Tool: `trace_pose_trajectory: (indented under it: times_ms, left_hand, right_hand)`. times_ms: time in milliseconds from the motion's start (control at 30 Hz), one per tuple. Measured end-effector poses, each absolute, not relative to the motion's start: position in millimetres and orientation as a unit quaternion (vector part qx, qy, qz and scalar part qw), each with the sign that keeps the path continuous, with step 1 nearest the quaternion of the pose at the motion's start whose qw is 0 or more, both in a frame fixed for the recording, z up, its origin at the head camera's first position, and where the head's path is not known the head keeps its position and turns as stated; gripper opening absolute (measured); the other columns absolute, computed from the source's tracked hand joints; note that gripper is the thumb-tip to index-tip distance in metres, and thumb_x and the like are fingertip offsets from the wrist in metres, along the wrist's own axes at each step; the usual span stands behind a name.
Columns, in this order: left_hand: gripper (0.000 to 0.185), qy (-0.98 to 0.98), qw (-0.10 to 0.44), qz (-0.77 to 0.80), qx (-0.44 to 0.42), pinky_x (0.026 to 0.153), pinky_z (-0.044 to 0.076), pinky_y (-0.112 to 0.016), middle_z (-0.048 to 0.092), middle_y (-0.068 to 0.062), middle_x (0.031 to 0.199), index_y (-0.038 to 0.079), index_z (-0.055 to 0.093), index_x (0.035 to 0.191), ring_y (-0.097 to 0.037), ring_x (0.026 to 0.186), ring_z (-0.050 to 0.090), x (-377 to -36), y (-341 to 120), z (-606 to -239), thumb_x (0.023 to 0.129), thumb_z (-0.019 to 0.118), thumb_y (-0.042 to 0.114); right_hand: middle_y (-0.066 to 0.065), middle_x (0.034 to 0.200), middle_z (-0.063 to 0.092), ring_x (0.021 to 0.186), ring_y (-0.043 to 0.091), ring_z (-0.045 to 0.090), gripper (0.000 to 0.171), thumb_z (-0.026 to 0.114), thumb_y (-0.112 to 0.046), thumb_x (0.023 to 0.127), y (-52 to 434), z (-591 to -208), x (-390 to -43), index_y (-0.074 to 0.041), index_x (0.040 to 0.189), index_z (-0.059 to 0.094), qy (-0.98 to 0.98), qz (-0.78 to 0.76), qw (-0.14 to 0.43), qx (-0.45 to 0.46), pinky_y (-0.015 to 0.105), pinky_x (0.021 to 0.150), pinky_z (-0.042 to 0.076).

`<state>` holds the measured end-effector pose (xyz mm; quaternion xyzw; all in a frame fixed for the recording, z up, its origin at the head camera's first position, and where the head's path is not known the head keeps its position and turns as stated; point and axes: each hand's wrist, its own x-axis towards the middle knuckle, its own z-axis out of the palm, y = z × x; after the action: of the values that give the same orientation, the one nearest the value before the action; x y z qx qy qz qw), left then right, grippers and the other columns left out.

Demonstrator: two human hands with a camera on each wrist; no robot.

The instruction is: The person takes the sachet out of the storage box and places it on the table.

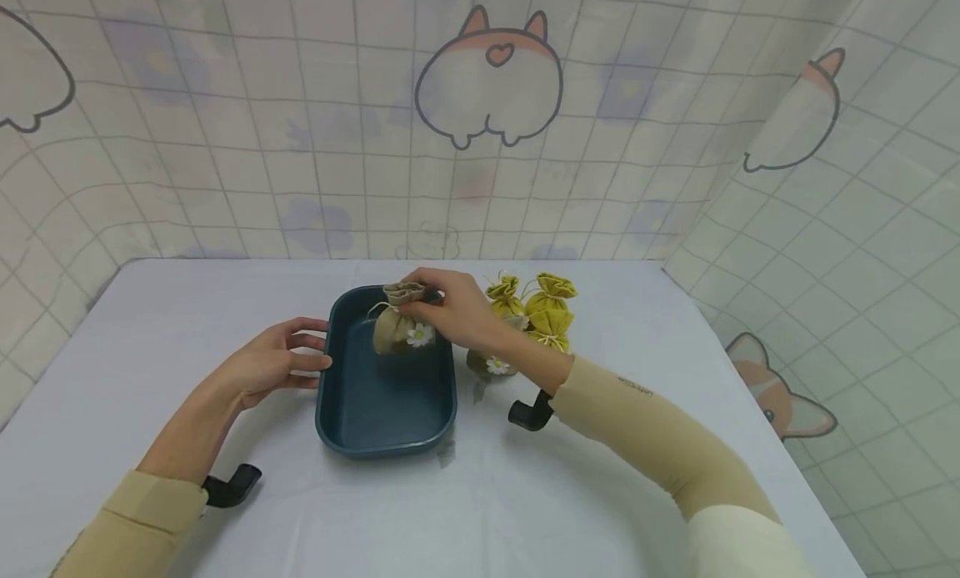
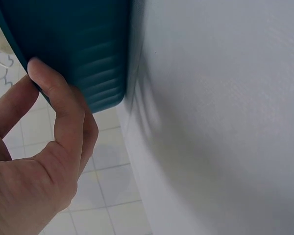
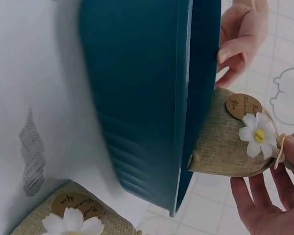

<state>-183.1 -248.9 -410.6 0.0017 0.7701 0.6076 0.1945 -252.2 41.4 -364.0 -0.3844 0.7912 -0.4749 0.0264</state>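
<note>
A dark teal tray (image 1: 386, 407) stands on the white table. My left hand (image 1: 273, 361) is at its left side, fingertips touching the rim; in the left wrist view, the fingers (image 2: 63, 105) rest against the outer wall. Over the far part of the tray, my right hand (image 1: 457, 307) pinches a tan drawstring pouch (image 1: 393, 332) by its gathered neck. This pouch carries a white daisy (image 3: 258, 134) and a round brown tag (image 3: 242, 105). In the right wrist view its bottom overlaps the tray's rim.
Right of the tray stand several mustard-yellow pouches (image 1: 551, 299) and another tan daisy pouch (image 1: 487, 363), partly hidden by my right forearm. A tiled-pattern curtain (image 1: 360, 178) with cartoon animals surrounds the table. Black wrist mounts (image 1: 232, 486) stick out below both hands.
</note>
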Motion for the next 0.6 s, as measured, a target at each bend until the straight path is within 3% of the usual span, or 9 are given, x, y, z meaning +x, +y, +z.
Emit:
trace_pose_trajectory:
  times_ms: [600]
  left_hand:
    - [0.075, 0.774, 0.19, 0.603, 0.0, 0.085, 0.06, -0.038, 0.042, -0.031, 0.14, -0.005, 0.023, 0.157, -0.024, 0.098, 0.066, -182.9, -247.4, -411.2, 0.098, 0.068, 0.006]
  right_hand:
    - [0.003, 0.113, 0.071, 0.103, 0.016, 0.07, 0.021, 0.072, -0.004, 0.096, 94.8, -343.3, -224.2, -0.005, 0.117, 0.071, 0.772, -0.519, 0.025, -0.366, 0.032, 0.086, 0.059]
